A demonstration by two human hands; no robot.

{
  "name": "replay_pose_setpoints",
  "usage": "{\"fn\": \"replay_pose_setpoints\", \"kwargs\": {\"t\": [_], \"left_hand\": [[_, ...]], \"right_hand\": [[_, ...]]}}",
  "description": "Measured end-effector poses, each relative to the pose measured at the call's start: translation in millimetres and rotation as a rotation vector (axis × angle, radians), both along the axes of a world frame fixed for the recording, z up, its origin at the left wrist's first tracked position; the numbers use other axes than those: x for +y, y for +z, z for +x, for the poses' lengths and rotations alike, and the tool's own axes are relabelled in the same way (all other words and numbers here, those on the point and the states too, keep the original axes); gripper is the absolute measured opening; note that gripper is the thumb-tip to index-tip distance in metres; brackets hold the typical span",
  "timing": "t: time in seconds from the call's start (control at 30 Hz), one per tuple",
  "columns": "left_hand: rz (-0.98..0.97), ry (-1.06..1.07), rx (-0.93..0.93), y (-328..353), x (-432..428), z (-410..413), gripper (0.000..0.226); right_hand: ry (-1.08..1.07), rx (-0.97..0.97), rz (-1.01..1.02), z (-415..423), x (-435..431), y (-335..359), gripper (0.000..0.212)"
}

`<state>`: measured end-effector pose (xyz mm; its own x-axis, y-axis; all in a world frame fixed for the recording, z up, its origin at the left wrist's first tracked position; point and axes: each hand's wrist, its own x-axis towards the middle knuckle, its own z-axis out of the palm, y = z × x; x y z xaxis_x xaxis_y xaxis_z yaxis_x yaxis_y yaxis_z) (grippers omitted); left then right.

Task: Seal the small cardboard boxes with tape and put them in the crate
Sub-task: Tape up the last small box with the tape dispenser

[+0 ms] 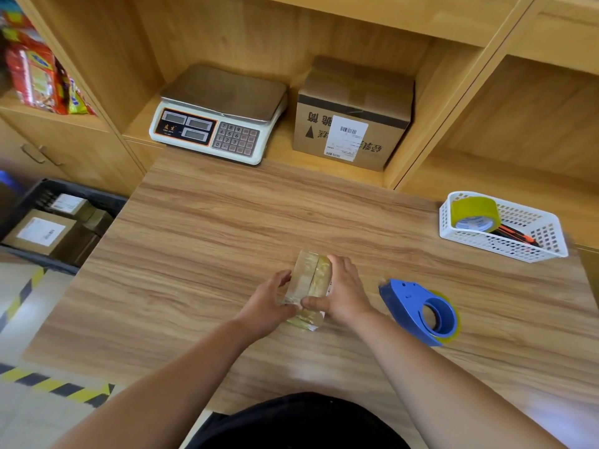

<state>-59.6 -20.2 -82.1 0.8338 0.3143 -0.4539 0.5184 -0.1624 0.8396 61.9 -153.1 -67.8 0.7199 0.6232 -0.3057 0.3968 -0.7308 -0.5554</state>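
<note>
Head view: a small cardboard box wrapped in glossy clear tape [309, 286] sat on the wood-grain surface [210, 228], near its front edge and just ahead of the person. Both hands were clasped on it. Left hand [270, 304] cupped the left side, fingers [285, 277] curled against the wall; right hand [343, 291] lay over the right side and top, thumb pressed onto the near end. So the box lay between the two hands, neither nearer than the other.

Long axis ran away from the person, far end tipped slightly left; the tape seam followed that axis down the top.

The black plastic crate [64, 189] stood below and to the left of the surface, well apart, several labelled boxes already in it. My read: the left hand has the shorter path there. The blue hand-held tape dispenser [421, 311] lay just right of the right hand, untouched.
</note>
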Motion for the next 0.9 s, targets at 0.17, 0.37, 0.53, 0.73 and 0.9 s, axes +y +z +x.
{"fn": "replay_pose_setpoints", "kwargs": {"t": [0.17, 0.37, 0.53, 0.73, 0.9], "left_hand": [[-0.018, -0.064, 0.002, 1.5, 5.2, 11.4, 0.092], [0.151, -0.311, 0.062, 4.5, 20.5, 38.2, 0.125], [0.282, -0.477, 0.03, 4.8, 31.5, 52.7, 0.131], [0.266, -0.405, -0.04, 2.5, 37.7, 70.1, 0.096], [0.247, -0.317, -0.072, 1.3, 40.4, 81.1, 0.061]], "right_hand": [[-0.006, 0.036, 0.027, 13.4, 4.5, 2.5, 0.087], [0.021, 0.041, 0.036, 17.0, 2.2, -0.4, 0.086], [0.06, 0.069, 0.04, 20.8, 1.4, -2.8, 0.085], [0.004, 0.076, 0.131, 28.4, 4.7, -8.1, 0.06], [-0.004, 0.019, 0.18, 35.6, 9.2, -13.1, 0.036]]}}
